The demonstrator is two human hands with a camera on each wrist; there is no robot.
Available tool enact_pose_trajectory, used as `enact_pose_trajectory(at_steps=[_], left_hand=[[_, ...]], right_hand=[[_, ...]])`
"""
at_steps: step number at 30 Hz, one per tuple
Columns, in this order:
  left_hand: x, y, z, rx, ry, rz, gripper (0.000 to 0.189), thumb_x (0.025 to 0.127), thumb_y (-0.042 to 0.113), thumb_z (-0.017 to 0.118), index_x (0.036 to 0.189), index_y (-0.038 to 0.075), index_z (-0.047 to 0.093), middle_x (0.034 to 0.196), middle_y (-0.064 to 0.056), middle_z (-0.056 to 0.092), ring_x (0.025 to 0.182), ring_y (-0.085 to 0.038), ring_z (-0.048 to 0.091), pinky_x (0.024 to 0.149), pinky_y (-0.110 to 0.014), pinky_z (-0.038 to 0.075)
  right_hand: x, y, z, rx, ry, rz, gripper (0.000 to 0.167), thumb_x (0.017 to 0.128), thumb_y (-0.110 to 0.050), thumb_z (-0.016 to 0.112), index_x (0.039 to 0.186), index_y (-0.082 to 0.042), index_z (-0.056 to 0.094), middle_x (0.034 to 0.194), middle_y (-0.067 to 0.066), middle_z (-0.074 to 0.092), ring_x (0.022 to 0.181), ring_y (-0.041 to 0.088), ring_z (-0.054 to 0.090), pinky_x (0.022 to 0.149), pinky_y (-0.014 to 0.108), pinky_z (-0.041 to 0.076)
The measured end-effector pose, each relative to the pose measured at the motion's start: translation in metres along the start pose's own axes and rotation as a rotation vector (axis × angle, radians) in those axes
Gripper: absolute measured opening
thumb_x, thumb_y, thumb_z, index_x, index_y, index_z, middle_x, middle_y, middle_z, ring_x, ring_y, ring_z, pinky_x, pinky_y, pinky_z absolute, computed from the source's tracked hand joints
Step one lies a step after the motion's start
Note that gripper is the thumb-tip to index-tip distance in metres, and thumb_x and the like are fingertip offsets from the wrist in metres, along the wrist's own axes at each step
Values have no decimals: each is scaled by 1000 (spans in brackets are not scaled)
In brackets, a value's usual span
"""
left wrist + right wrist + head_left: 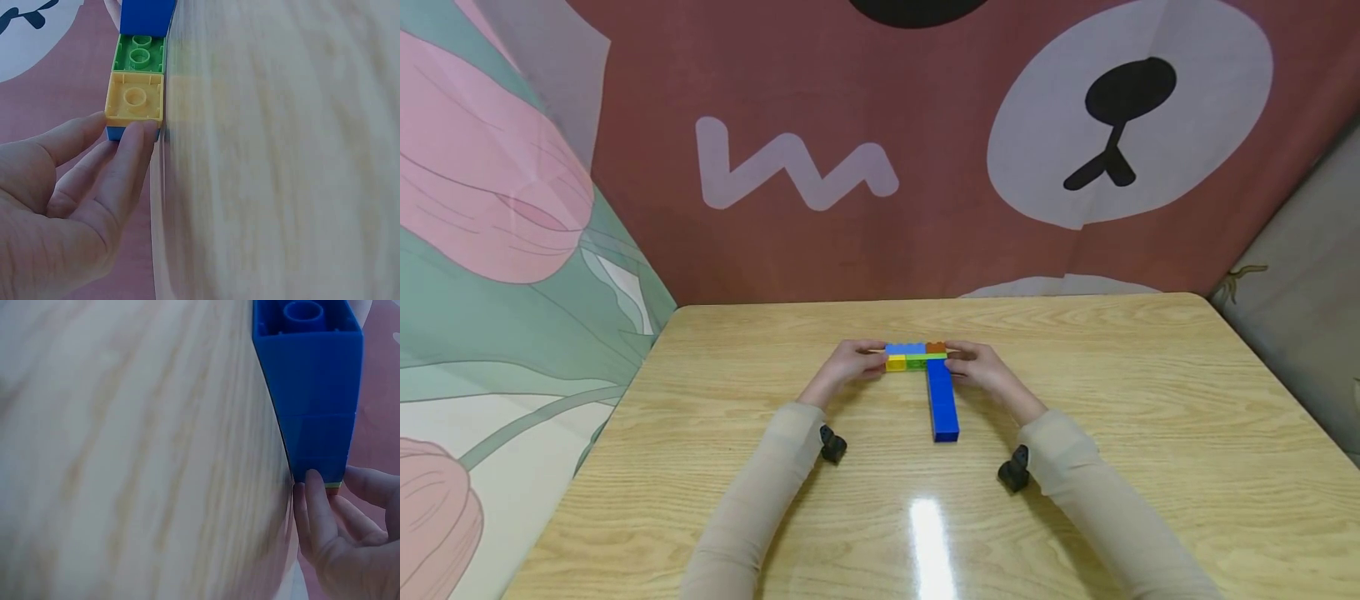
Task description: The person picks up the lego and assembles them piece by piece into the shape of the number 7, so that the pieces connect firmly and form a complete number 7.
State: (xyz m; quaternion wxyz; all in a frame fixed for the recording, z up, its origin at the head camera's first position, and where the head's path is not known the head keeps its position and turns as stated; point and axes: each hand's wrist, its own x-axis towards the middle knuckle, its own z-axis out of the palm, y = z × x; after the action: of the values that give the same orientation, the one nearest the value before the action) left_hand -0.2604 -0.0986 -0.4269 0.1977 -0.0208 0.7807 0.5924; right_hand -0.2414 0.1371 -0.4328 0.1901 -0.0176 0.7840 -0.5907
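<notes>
A built piece of toy building bricks lies on the table, held at both ends. Its crossbar has a light blue brick (906, 349) and an orange-brown brick (936, 347) at the back, with a yellow brick (897, 363) and a green brick (916, 363) in front. From the right part, a dark blue brick column (943, 404) reaches toward the person. My left hand (854, 360) pinches the yellow and light blue end; the left wrist view shows the yellow brick's hollow underside (134, 97). At the opposite end, my right hand (981, 367) grips the crossbar, fingertips against the dark blue column's base.
The wooden table (1112, 400) reaches back to a cloth backdrop (925, 233) with a printed bear. Small black devices sit at the left cuff (832, 444) and the right cuff (1015, 471). A glare streak lies near the front.
</notes>
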Motion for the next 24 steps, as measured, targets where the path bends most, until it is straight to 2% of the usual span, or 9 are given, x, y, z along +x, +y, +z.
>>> enact_pose_trajectory(at_steps=[10,18,22,24], left_hand=[[0,-1,0,15,-2,2,38,96,7,55,134,2,54,127,-23,58,110,-32,63,92,-34,55],[-1,2,0,35,19,-11,39,99,15,53,136,4,52,126,-21,59,108,-30,64,92,-34,55],[-4,4,-5,71,46,18,40,100,19,50,138,5,50,126,-21,59,109,-30,63,93,-37,55],[-6,4,-8,119,76,52,41,100,19,49,138,6,49,127,-20,59,109,-30,62,93,-38,54]], right_hand=[[1,2,1,1,11,8,51,99,-6,47,147,2,31,145,30,39,129,39,48,102,42,49],[0,-1,0,11,21,13,50,100,-7,47,147,3,31,143,30,40,128,39,49,103,43,47],[-4,-4,-4,5,18,-11,50,102,-10,42,148,3,27,144,30,39,131,40,45,106,45,45],[-7,-6,-8,7,26,-40,50,103,-13,38,149,4,25,145,31,38,132,41,43,108,47,43]])
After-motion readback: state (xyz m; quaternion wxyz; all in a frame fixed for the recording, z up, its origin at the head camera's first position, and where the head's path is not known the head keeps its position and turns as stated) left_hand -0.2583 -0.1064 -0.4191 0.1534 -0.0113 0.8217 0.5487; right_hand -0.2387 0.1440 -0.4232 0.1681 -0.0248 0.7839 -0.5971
